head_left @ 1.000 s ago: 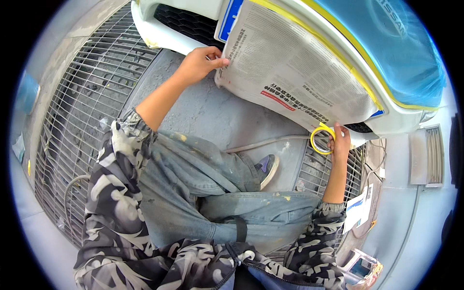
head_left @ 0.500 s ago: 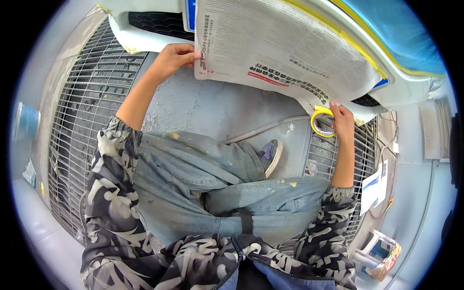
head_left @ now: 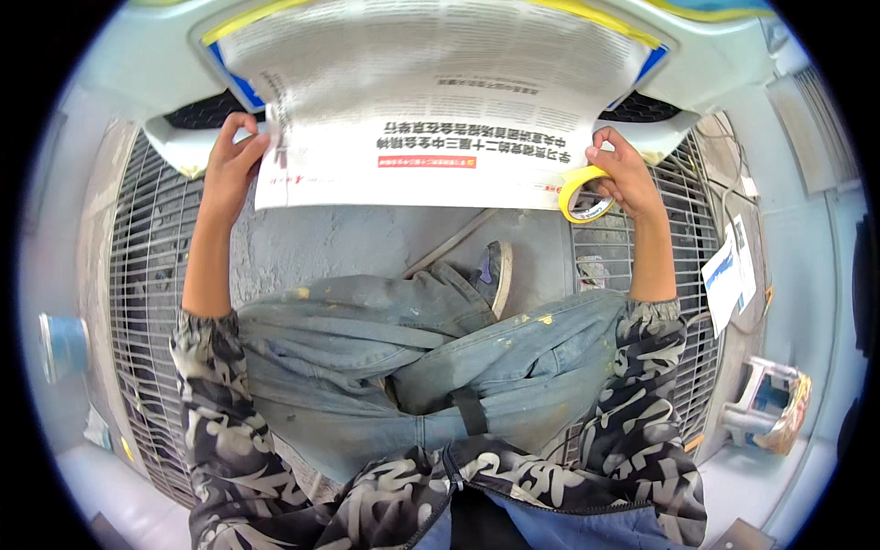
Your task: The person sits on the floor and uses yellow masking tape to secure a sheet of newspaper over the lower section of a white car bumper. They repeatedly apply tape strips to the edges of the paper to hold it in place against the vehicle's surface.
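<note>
Hands point(head_left: 231, 165) on upside-down newspaper point(head_left: 440, 105), long axis left-to-right

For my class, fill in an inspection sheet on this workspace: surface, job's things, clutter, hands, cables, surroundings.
Surface: grey, rough-looking floor, with metal grating on both sides.
Job's things: printed newspaper, yellow tape strip along its upper edge; yellow tape roll.
Clutter: loose papers at right; blue container at left.
Hands: left hand pinches the newspaper's left edge; right hand holds the tape roll by its lower right corner.
Cables: hose or cable across the floor; thin cable at right.
Surroundings: white car bumper ahead; pale walls either side.
</note>
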### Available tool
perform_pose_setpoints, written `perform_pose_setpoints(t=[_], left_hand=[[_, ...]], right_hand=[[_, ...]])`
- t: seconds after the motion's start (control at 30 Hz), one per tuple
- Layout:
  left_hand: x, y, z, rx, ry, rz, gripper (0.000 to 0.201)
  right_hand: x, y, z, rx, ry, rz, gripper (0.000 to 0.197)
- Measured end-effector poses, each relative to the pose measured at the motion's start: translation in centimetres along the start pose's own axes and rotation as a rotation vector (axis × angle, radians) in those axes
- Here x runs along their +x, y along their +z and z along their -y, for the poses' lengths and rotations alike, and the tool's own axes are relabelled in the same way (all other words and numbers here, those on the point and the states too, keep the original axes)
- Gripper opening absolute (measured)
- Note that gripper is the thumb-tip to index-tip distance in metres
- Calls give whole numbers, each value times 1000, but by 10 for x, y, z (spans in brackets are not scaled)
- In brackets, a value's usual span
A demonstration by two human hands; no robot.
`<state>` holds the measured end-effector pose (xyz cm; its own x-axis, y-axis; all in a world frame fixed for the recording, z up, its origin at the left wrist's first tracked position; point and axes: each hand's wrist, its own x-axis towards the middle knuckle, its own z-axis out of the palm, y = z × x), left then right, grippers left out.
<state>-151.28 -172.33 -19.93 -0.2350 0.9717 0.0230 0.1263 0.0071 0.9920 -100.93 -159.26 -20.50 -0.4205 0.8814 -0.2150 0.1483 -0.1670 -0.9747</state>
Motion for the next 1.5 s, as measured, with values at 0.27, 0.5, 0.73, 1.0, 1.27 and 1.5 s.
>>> perform_pose_setpoints(t=[0.27,0.5,0.73,1.0,1.27,1.5], left_hand=[[10,-9,-1,6,26,-1,21],[20,-7,13,-4,92,-30,28],[15,8,14,-130,181,12,28],[11,22,-3,-103,110,-99,17],[11,6,6,-117,182,-269,14],[-3,3,6,-224,181,-474,15]], right_hand=[[0,-33,2,-542,-435,-241,17],[-4,-20,10,-969,-649,-265,51],[1,-17,-15,-991,-543,-220,65],[3,2,-15,-679,-550,-346,44],[16,47,3,-14,-296,-455,16],[23,80,-1,214,-322,-481,21]])
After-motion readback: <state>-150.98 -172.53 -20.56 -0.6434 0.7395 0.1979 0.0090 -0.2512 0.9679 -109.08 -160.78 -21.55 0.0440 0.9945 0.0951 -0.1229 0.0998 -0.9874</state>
